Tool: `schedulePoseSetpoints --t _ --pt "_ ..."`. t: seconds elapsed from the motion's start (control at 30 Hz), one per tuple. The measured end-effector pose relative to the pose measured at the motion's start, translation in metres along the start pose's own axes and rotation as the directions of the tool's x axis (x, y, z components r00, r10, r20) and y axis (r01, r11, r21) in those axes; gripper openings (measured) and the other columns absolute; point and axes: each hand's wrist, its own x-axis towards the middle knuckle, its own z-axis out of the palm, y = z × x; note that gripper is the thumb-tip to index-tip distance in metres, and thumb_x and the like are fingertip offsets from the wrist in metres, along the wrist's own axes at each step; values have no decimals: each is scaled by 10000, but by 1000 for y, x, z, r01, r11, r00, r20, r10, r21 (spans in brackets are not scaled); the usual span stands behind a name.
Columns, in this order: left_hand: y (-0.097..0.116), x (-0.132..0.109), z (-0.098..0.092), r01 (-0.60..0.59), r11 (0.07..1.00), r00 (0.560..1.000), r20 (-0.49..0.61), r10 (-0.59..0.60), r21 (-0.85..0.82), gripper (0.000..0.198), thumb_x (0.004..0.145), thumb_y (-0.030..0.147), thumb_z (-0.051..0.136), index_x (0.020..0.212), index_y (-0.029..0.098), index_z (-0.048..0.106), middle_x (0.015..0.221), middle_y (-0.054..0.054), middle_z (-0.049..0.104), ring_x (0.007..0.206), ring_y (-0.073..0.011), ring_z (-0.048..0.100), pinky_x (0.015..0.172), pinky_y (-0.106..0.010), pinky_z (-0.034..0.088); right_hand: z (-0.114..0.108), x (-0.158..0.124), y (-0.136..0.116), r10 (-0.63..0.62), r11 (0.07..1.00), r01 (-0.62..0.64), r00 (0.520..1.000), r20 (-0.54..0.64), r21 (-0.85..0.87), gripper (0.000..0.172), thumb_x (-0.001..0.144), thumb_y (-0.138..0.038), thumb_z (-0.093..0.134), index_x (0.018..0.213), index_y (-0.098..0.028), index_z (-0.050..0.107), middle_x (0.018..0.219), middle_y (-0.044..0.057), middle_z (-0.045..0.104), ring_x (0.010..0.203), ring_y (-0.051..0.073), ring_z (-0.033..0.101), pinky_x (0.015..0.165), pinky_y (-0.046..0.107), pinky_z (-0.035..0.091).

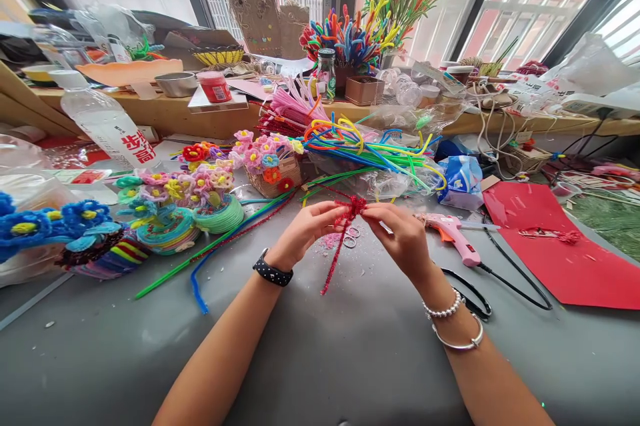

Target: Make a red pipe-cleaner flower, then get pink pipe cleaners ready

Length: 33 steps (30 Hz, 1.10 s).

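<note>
Between my two hands is a red tinsel pipe cleaner (pixel 356 206), bunched into a looped shape with one straight end hanging down toward the table. My left hand (pixel 311 226) pinches its left side with thumb and fingers. From the right, my right hand (pixel 400 233) grips the other side with its fingertips. Just below the bunch, a pair of scissors (pixel 352 234) lies on the grey table, its handle loops showing and the rest hidden. Pink and red scraps (pixel 331 241) are scattered beside them.
Right of my hands lie a pink glue gun (pixel 453 237) with a black cord and a red sheet (pixel 565 246). Pipe-cleaner flower pots (pixel 167 229) stand at left, near a tilted bottle (pixel 107 123). Loose green and blue pipe cleaners (pixel 370 153) pile up behind.
</note>
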Motion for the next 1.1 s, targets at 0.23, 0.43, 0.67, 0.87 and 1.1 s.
schedulePoseSetpoints --t 0.23,0.43,0.67,0.87,1.1 --pt "2 -1 -1 -23 1000 999 25 23 -2 248 672 293 584 865 150 641 924 -85 640 845 -182 580 772 -285 435 0 1 1 -47 994 56 995 92 -96 128 808 -160 447 857 -157 566 808 80 622 774 162 563 695 282 471" --pt "2 0 0 12 999 1000 -9 -11 35 353 674 438 551 824 131 642 889 -91 644 842 -194 576 780 -305 427 0 3 1 -61 988 93 970 235 -126 119 807 -155 433 816 -145 551 779 82 602 741 168 543 677 286 460" --pt "0 -1 3 38 969 999 -16 -35 245 270 592 313 665 778 120 634 775 -49 630 716 -138 562 710 -270 434 0 4 0 -61 991 88 966 249 -99 120 794 -159 447 880 -154 532 815 73 589 772 167 536 702 278 456" --pt "-3 0 2 85 985 996 -47 -79 148 252 596 297 671 772 122 625 750 -39 620 691 -121 570 711 -270 444 1 1 2 -72 972 106 984 162 -210 186 790 -116 440 953 -157 519 879 77 597 814 170 537 713 273 453" --pt "-1 -2 8 133 980 991 -3 -134 149 275 666 374 601 751 112 613 761 -65 627 715 -145 595 718 -286 452 3 0 -2 -153 945 167 986 74 -282 112 800 -149 455 841 -167 558 794 61 621 736 151 542 656 250 448"
